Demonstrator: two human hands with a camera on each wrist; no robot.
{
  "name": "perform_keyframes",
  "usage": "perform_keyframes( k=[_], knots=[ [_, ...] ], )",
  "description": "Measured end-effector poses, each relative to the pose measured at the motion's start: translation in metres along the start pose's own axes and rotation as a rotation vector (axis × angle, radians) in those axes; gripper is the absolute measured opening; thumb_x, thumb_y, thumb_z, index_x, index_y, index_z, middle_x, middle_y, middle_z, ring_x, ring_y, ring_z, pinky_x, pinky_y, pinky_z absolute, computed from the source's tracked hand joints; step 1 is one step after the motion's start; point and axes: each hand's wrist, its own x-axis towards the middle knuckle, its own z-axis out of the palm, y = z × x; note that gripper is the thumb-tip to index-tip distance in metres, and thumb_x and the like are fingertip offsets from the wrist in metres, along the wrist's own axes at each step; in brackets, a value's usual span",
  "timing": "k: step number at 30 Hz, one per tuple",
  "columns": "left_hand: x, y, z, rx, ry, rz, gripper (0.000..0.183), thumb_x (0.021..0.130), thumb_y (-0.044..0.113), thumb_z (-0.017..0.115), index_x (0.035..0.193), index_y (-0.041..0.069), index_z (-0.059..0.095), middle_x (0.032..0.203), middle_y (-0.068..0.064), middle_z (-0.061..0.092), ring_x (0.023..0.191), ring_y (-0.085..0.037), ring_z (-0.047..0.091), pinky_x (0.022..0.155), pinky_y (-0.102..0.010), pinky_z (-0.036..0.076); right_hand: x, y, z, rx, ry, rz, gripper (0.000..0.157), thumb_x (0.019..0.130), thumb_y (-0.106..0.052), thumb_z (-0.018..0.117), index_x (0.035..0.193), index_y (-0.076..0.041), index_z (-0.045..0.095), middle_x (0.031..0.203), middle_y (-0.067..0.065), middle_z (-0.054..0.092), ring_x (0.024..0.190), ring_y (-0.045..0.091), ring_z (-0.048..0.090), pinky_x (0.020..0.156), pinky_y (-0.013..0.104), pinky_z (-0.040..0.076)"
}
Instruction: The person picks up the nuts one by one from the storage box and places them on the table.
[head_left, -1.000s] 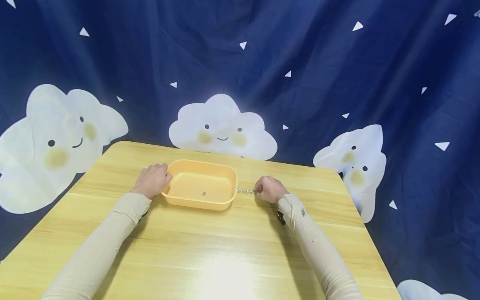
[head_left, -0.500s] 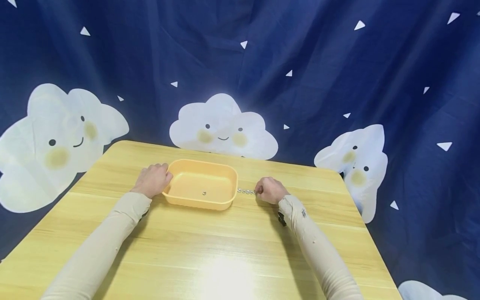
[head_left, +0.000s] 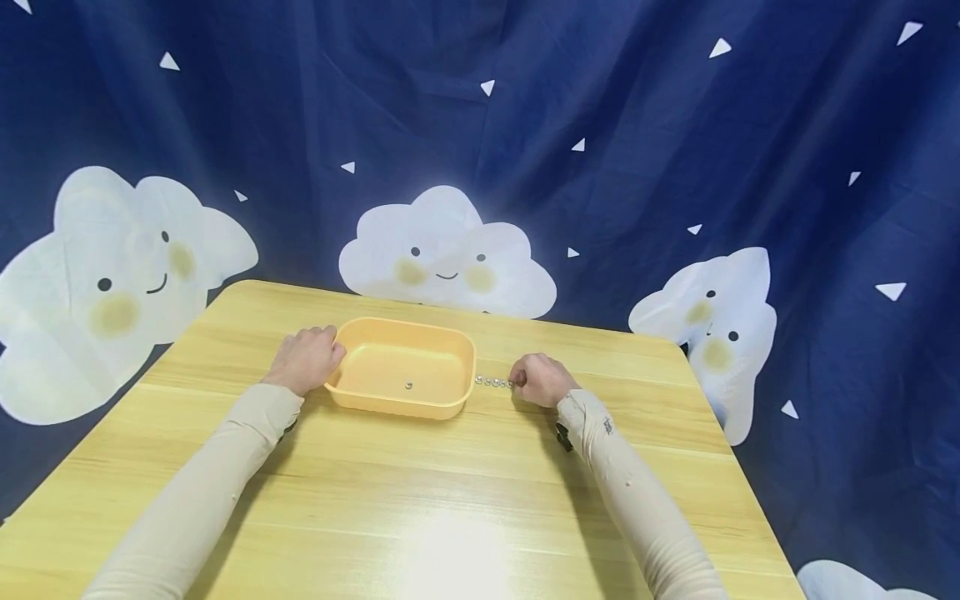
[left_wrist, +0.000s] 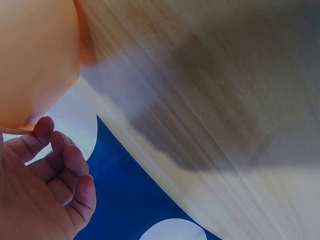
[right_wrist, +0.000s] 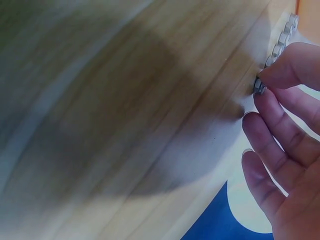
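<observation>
Wooden table (head_left: 420, 492), right hand (head_left: 542, 379) pinching nut (right_wrist: 259, 85)

A staged recording corner: wooden table (head_left: 420, 500) before a cloud-printed blue backdrop (head_left: 600, 150).

Long beige sleeves to wrists; hands bare; small dark mark on right sleeve.

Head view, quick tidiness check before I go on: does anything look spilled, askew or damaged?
Nothing stands out. The tray sits flat on the table with one nut inside; the other nuts lie in a neat row beside it, the right hand pinching the end one.
</observation>
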Motion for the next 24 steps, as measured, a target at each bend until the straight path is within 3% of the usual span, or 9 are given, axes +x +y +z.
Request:
perform_keyframes(
  k=[8, 24],
  knots=[
    [-0.0002, -0.0005, 0.0004, -0.004, 0.003, -0.001, 0.023, 0.098, 0.017, 0.043, 0.084, 0.003, 0.056, 0.078, -0.017, 0.060, 0.075, -0.040, 0.063, 0.072, -0.061, 0.051, 0.0004, 0.0008, 0.0014, 0.022, 0.000, 0.010, 0.023, 0.079, -0.007, 0.074, 0.101, -0.014, 0.079, 0.087, -0.003, 0.075, 0.082, 0.012, 0.066, 0.081, 0.035, 0.056],
    [0.0019, -0.0021, 0.0017, -0.004, 0.000, -0.002, 0.024, 0.098, 0.018, 0.043, 0.085, 0.003, 0.055, 0.078, -0.017, 0.061, 0.076, -0.040, 0.064, 0.072, -0.061, 0.051, -0.0009, -0.0003, 0.0016, 0.031, 0.005, 0.002, 0.025, 0.079, -0.006, 0.072, 0.103, -0.012, 0.079, 0.085, -0.003, 0.074, 0.082, 0.012, 0.065, 0.083, 0.036, 0.057]
  ],
)
